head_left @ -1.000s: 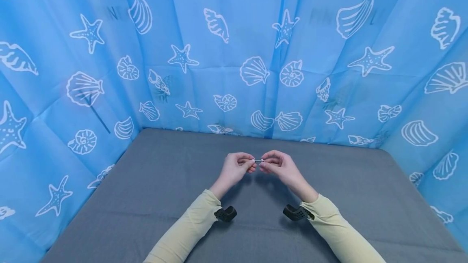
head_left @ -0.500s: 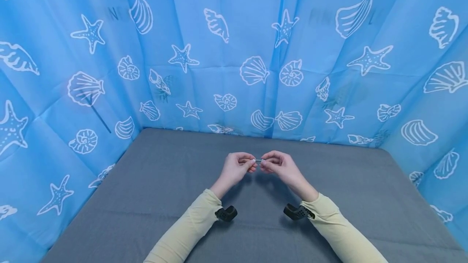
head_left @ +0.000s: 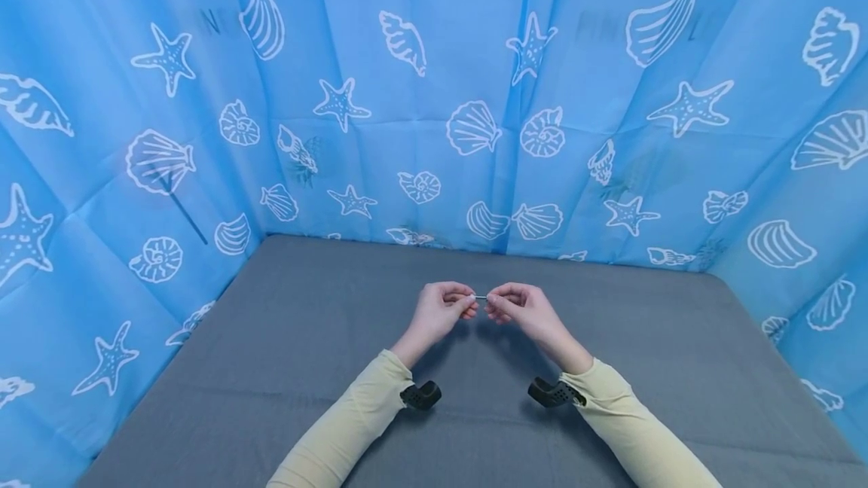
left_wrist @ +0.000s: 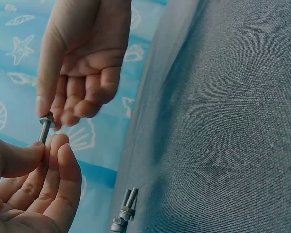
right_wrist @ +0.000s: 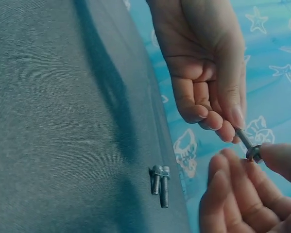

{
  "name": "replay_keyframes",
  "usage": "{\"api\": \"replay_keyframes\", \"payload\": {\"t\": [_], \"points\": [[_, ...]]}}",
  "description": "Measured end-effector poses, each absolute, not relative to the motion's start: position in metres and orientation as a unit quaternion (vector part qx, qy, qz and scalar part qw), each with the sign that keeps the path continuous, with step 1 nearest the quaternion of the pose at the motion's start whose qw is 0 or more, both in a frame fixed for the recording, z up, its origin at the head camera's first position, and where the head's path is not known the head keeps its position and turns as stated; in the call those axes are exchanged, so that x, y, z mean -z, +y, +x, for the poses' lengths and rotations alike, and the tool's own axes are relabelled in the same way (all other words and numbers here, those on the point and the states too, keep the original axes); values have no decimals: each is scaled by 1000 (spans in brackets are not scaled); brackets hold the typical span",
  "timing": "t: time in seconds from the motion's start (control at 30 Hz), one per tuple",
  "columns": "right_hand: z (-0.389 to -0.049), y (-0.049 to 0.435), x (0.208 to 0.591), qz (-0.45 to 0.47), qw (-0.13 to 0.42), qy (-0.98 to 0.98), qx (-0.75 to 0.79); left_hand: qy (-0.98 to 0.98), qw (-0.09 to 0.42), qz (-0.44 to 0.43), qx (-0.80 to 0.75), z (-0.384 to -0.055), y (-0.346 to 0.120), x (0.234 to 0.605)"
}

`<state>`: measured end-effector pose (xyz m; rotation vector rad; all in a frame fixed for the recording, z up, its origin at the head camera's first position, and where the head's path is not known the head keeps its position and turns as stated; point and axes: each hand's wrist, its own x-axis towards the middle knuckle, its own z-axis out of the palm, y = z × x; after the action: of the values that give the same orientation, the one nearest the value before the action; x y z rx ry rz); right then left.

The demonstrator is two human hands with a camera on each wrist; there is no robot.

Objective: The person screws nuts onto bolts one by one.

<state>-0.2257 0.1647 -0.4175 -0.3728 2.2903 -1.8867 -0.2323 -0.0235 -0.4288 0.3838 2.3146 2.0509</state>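
Note:
A small metal bolt (head_left: 481,297) is held level between the two hands above the table. My left hand (head_left: 434,315) pinches the plain end of its shank between thumb and fingers. At the other end sits a hex piece with a washer-like flange (left_wrist: 47,119); whether it is the bolt's head or a nut I cannot tell. The thumb and fingertips of my right hand (head_left: 530,315) pinch that hex end, also seen in the right wrist view as a dark hex piece (right_wrist: 254,153). The other fingers of both hands are loosely bent.
Two more metal bolts (right_wrist: 161,187) lie side by side on the grey cloth-covered table (head_left: 325,322); the head view does not show them. A blue curtain with white shells (head_left: 407,96) borders the table's back and sides. A black wrist mount (head_left: 420,395) sits on each forearm.
My right fingertips have shifted slightly to the right and changed their hold on the hex end, which they now cover in the head view. The left hand stays nearly still.

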Motion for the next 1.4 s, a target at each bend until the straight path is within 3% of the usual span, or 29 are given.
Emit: {"api": "replay_keyframes", "payload": {"t": [1.4], "points": [[-227,161,415,-106,67,785,607,739,12,117,-663,-235,-22,432]]}}
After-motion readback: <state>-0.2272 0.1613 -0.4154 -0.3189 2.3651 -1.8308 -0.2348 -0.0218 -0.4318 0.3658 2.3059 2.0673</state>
